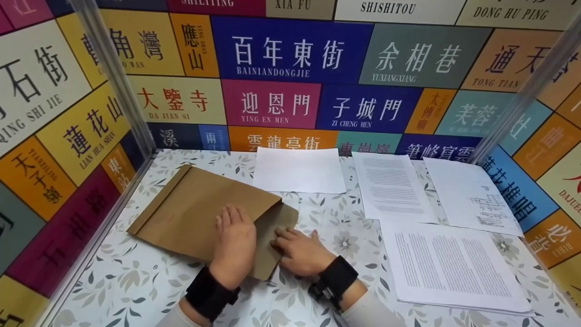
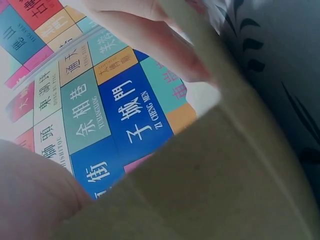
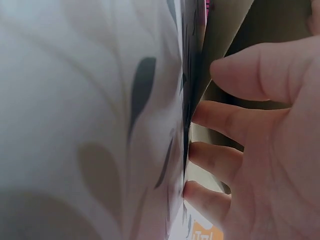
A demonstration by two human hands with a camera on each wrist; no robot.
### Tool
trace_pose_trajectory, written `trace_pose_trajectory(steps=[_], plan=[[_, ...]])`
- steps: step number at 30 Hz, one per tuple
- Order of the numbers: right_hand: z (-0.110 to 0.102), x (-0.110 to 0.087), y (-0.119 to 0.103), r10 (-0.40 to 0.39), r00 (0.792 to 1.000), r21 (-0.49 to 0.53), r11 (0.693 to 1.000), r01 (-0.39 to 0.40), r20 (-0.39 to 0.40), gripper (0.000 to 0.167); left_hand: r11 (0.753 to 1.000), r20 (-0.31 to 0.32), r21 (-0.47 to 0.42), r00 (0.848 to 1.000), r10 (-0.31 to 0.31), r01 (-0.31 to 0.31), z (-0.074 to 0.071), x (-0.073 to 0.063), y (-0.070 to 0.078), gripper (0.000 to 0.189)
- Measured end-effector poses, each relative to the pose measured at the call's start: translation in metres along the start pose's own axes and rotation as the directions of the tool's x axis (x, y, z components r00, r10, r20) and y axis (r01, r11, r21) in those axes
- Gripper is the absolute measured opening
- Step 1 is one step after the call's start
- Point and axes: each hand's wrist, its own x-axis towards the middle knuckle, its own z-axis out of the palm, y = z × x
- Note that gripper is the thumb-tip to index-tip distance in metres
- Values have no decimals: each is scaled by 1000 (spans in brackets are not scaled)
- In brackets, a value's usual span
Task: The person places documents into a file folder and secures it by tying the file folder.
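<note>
Brown envelope (image 1: pixel 186 206) sits toward 8 o'clock on the counter (image 1: pixel 327 213), flap (image 1: pixel 288 215) aimed at 4. Left hand (image 1: pixel 233 247) lies on it, fingers straight and together; right hand's (image 1: pixel 304 254) fingers are apart, touching the flap. White sheet (image 1: pixel 299 170) at 2, printed pages (image 1: pixel 458 268) at 3.

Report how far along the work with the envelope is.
Already done, it seems: the envelope lies flat on the table with its flap open. In hand: the left hand rests on the envelope while the right hand touches the flap. Probably remaining: closing the flap. The papers lie outside; whether any belong inside, I cannot tell.
</note>
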Motion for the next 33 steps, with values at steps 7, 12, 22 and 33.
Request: trace_pose_trajectory(steps=[7,12,22,33], plan=[[0,-1,0,-8,1000,8,1000,8,13,57,998,64,-22,997,53,-52,13,-1,-4,33],[-2,-2,2,-26,1000,9,1000,26,0,65,993,193,-76,976,104,-91,23,-3,-5,56],[-3,-5,9,-48,997,88,995,53,-61,65,987,309,-148,945,109,-66,27,-7,-1,55],[-25,-7,30,-87,984,283,950,129,-155,62,985,353,-165,930,102,-45,27,-4,3,69]])
